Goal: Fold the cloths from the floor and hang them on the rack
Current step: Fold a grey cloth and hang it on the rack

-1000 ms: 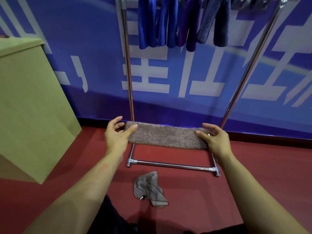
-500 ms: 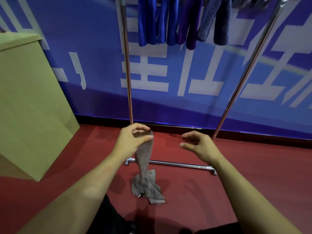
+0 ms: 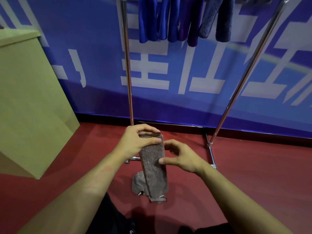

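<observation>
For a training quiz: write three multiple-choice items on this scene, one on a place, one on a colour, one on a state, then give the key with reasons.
1. Where does the loose cloth lie?
A. on the red floor, before the rack's base
B. on the green box
C. over the rack's top bar

2. What colour is the folded cloth in the hands?
A. bright blue
B. grey-brown
C. white

3. How is the folded cloth held?
A. it lies flat on the floor, untouched
B. it is stretched level between two hands
C. the left hand grips its top end and it hangs down, with the right hand at its side

Key: 1 A, it lies crumpled on the floor below the hands. 2 B, its pile is grey-brown, unlike the hung cloths. 3 C, the left hand's fingers curl over the top fold; the right thumb touches the cloth's edge.
</observation>
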